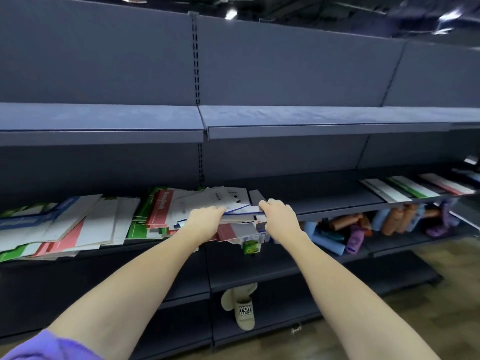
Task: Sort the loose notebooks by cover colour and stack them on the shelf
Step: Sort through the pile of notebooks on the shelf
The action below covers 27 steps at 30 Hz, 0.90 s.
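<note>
A messy heap of loose notebooks (78,224) with red, green, blue and white covers lies on the middle shelf (324,203), from the far left to the centre. My left hand (205,219) and my right hand (279,213) both grip a white notebook with a blue edge (239,206) on top of the heap's right end, one hand at each side of its near edge. Further right on the same shelf lie three sorted stacks: a white-topped stack (384,189), a green stack (410,187) and a red stack (446,183).
The upper shelf (285,118) runs across above the hands. Under the middle shelf lie rolled items in orange, blue and purple (389,222) and a small green box (250,246). A beige slipper (242,307) stands near the bottom.
</note>
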{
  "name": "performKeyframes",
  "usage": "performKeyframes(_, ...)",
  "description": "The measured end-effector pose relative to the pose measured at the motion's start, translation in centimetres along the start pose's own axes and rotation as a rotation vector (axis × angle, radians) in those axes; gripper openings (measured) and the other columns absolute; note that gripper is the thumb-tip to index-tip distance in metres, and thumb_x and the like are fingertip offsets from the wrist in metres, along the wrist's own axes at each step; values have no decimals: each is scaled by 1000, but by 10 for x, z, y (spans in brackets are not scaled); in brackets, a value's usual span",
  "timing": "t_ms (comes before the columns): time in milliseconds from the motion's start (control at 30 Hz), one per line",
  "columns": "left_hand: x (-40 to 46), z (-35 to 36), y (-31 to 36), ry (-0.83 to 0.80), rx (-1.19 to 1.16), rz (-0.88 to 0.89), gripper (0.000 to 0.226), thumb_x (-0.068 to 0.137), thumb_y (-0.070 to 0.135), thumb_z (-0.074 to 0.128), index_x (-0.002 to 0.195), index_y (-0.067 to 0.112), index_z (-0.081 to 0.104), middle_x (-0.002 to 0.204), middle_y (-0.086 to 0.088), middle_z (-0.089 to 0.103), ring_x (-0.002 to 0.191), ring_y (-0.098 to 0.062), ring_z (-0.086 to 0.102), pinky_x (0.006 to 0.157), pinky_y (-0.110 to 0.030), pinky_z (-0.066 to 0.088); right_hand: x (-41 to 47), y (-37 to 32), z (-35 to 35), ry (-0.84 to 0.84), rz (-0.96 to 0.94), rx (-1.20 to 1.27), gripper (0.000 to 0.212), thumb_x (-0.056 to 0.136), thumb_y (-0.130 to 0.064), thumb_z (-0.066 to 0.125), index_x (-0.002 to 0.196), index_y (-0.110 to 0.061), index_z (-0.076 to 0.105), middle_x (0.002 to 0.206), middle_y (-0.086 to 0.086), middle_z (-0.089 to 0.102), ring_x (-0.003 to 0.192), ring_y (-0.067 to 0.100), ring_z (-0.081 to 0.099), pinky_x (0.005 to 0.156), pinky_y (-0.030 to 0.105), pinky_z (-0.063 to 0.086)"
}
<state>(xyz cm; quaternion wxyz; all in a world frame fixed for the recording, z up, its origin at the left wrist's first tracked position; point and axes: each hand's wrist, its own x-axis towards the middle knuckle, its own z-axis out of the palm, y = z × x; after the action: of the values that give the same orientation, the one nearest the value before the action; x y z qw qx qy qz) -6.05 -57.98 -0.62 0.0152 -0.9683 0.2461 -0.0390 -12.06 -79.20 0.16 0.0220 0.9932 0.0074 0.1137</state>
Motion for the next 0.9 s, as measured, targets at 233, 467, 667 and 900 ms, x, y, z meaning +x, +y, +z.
performKeyframes(233,7,-39,130,55,32,165,38,88,-1,48,119,20,43,104,-5,61,91,-29,62,66,-36,40,-71,114,-31,15,149,-43,44,84,-1,55,121,-20,44,107,3,62,102,28,56,76,37,39)
performKeyframes(467,24,-42,269,-42,-100,253,51,84,-7,41,128,19,42,110,-9,58,93,-31,57,70,-37,42,-174,237,-38,-7,355,35,47,90,-2,44,129,-27,46,113,5,64,107,29,55,71,35,42)
performKeyframes(667,38,-24,370,-72,-167,292,43,88,3,49,127,19,43,120,-9,61,100,-33,59,71,-36,38,-255,321,-39,-23,594,61,38,88,-7,46,121,-26,49,106,4,64,97,30,60,71,33,38)
performKeyframes(900,57,-2,441,-112,-238,317,56,90,-3,39,141,18,38,124,-16,58,101,-35,59,73,-38,44,-290,370,-13,-77,724,158,37,84,-8,48,115,-28,49,93,3,63,81,28,56,67,33,40)
